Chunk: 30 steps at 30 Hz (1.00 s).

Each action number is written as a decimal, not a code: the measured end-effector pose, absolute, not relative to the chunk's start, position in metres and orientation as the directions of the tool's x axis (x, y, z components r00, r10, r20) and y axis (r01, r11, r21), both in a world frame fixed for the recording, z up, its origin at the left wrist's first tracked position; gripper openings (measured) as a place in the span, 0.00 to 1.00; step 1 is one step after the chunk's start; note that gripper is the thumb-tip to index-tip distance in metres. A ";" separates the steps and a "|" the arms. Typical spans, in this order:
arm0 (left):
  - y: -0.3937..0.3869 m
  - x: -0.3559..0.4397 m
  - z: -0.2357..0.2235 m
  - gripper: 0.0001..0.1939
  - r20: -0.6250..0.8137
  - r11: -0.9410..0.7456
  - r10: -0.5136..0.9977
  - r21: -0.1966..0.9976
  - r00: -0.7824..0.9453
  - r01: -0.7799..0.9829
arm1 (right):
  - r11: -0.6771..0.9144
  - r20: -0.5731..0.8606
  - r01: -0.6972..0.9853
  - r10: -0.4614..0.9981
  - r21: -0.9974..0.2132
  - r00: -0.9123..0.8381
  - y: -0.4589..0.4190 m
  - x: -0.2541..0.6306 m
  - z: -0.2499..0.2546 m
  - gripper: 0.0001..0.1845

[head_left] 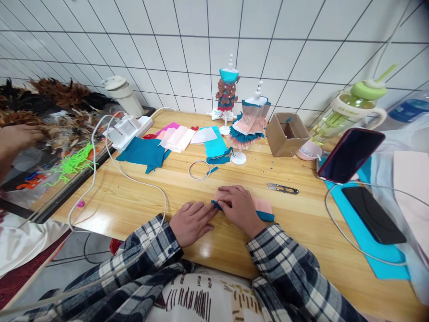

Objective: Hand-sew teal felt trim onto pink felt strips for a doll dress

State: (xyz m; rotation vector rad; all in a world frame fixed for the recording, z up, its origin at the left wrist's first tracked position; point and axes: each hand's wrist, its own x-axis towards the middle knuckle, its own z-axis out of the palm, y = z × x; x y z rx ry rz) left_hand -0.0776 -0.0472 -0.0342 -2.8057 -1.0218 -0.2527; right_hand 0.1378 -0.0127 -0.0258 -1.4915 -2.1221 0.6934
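As fingers (225,199) flatten it, peach strip (263,205), teal-edged, smooth wood beneath

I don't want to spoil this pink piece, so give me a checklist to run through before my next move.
1. Right hand on the pink cloth: ok.
2. Snips lying apart from the cloth: ok.
3. Metal ring apart from both hands: ok.
4. White cable off the left sleeve: not ok, it crosses it.
5. Cloth flat beneath the fingers: cannot tell, hidden.
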 end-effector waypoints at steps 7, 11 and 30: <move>-0.048 -0.076 -0.031 0.24 0.230 -0.750 0.630 -0.069 0.742 0.658 | 0.280 0.070 0.721 0.949 -0.634 -0.307 -0.013 0.137 -0.026 0.07; -0.049 -0.074 -0.028 0.21 0.233 -0.749 0.636 -0.040 0.736 0.661 | 0.277 0.078 0.721 0.952 -0.635 -0.297 -0.013 0.137 -0.026 0.07; -0.047 -0.074 -0.030 0.21 0.193 -0.748 0.646 -0.034 0.738 0.663 | 0.272 0.083 0.731 0.955 -0.626 -0.285 -0.014 0.135 -0.024 0.07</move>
